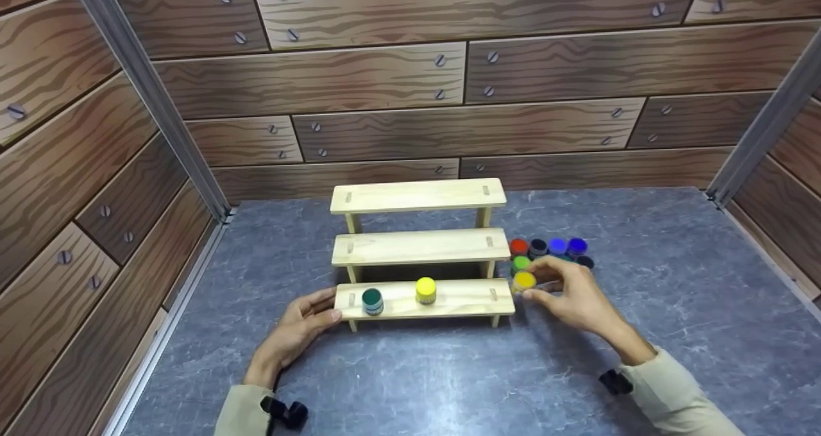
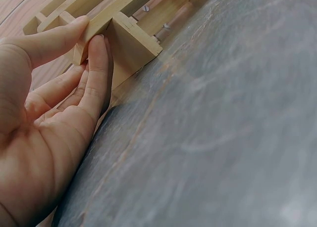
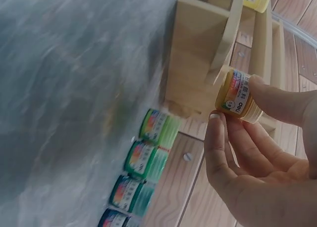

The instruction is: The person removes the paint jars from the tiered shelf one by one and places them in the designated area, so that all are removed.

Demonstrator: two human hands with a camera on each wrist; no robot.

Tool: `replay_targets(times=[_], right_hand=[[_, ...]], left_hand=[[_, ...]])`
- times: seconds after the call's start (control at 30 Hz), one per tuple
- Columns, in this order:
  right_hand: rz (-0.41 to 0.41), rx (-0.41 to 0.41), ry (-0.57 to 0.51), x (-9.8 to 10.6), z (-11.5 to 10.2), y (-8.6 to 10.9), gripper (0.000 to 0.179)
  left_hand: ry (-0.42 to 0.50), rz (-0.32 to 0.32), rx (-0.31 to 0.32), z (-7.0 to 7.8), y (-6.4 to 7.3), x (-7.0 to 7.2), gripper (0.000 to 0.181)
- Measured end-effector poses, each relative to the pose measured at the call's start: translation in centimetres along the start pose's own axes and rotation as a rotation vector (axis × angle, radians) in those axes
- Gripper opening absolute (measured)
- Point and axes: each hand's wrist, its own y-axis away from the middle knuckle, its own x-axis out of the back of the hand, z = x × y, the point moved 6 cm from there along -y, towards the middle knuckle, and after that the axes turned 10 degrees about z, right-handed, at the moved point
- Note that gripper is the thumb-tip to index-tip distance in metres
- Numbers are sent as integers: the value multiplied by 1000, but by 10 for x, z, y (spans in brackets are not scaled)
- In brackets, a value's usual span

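Note:
A three-step wooden display stand (image 1: 420,247) stands on the grey surface. My left hand (image 1: 300,326) pinches the left end of its lowest step, thumb (image 2: 59,39) on one face and fingers on the other. On that step are a dark green paint jar (image 1: 372,301) and a bright yellow paint jar (image 1: 426,290). Between thumb and fingertips, my right hand (image 1: 571,292) holds a golden-yellow paint jar (image 3: 235,92) with a printed label. It is just off the right end of the lowest step, tilted in the right wrist view.
Several more paint jars stand grouped right of the stand, among them a red one (image 1: 518,247), a light green one (image 1: 521,264) and a blue one (image 1: 578,246); the right hand partly covers the group. Behind is a wood-patterned wall (image 1: 385,134); metal posts (image 1: 154,96) mark the corners.

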Motion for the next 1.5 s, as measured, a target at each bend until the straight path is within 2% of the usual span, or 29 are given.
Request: replay_targets(times=[0.27,0.53,1.23,1.37,1.5], right_hand=[[7,-74,52,4,19,-5,34],[-15,-130,168,2,33,-8,29],[22,-143,194,-3,40,-8,31],[24,-124,212,0,33,-8,36],[48,-70,220,5,18,-10,40]], left_hand=[[1,12,0,0,0,1,75],[-1,5,3,0,-1,0,74],[-9,-5,-12,1,0,-1,73],[-6,-8,-16,2,0,-1,74],[-3,-10,-15,2,1,-2,74]])
